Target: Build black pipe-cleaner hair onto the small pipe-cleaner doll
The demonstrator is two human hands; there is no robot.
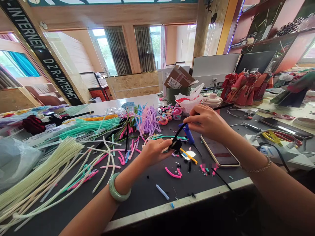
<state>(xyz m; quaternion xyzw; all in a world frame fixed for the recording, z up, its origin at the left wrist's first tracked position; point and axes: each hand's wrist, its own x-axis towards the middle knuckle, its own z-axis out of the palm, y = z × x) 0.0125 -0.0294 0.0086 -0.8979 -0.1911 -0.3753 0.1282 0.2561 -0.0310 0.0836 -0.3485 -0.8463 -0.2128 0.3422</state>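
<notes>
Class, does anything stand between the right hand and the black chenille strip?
Nothing visible does: the right hand pinches the black chenille strip by its upper end; the blue glue gun lies beyond, not between.

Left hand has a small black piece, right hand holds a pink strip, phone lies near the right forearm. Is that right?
Not quite: the strip in the right hand is black, not pink, as the head view shows. The rest stands.

Cannot make out the whole black piece, partly covered by the left hand, nor all the plastic bag, cut off leftward.
</notes>
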